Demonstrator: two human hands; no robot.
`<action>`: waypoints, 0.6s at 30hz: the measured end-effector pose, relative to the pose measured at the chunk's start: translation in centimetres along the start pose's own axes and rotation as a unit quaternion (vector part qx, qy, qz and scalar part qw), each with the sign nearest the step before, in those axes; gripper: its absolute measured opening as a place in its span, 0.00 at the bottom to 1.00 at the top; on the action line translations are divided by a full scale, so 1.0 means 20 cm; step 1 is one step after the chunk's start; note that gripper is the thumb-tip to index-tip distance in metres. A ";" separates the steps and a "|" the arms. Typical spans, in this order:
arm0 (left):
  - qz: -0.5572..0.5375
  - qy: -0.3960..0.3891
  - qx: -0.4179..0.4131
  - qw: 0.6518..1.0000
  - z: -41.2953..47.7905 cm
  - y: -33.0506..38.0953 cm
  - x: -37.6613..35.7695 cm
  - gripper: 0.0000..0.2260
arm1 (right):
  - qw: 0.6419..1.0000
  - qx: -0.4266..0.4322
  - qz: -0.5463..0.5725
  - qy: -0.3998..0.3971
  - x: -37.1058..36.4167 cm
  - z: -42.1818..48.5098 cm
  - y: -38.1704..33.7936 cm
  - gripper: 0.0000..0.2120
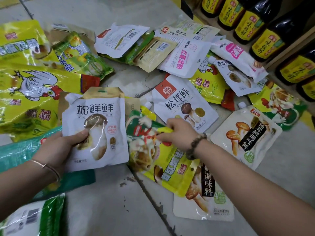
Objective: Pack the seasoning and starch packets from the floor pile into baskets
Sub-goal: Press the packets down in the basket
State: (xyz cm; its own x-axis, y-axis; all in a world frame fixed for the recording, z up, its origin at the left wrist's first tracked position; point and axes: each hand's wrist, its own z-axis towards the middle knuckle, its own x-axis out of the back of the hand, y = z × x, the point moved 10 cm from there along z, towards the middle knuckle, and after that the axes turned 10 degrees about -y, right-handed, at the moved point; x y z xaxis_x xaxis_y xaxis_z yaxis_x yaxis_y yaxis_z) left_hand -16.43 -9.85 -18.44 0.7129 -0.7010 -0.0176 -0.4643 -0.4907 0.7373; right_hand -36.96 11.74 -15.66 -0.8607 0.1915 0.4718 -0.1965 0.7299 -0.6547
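Observation:
My left hand (56, 149) grips a white spouted mushroom seasoning pouch (100, 126) by its lower left corner, thumb on its front, with tan packets stacked behind it. My right hand (179, 132) pinches the top of a yellow-green seasoning packet (153, 150) that lies tilted over a cream mushroom pouch (204, 201). Around them the floor pile spreads out: a white mushroom pouch (184, 106), a pink-lettered starch packet (184, 57), and yellow chicken-essence bags (30, 92). No basket is in view.
Dark sauce bottles with yellow labels (265, 41) line a low shelf at the upper right. A teal-green bag (17, 150) lies under my left wrist, a green-white bag (30, 217) at the bottom left. Bare grey floor (110, 210) shows at the bottom middle.

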 end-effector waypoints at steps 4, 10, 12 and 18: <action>-0.007 -0.012 -0.023 1.000 0.02 0.06 -0.04 0.04 | 0.968 -0.002 0.215 0.133 0.21 -0.09 0.14 0.16; -0.002 -0.033 -0.026 0.999 0.03 0.06 -0.19 0.05 | 0.837 0.015 0.526 0.150 0.21 -0.07 0.21 0.09; -0.004 -0.041 -0.021 0.999 0.03 0.07 -0.29 0.05 | 0.836 0.015 0.528 0.145 0.15 -0.05 0.17 0.08; 0.009 -0.063 -0.015 0.998 0.04 0.13 -0.53 0.42 | 0.854 -0.017 0.457 0.250 0.09 -0.08 0.16 0.14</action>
State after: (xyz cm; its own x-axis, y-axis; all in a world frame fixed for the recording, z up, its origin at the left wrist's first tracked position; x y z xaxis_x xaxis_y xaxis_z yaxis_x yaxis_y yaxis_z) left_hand -25.59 -4.10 -16.87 0.6326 -0.7695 -0.0872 -0.4585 -0.4629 0.7586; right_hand -38.40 15.59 -15.92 -0.3378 0.9408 -0.0278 0.4697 0.1429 -0.8712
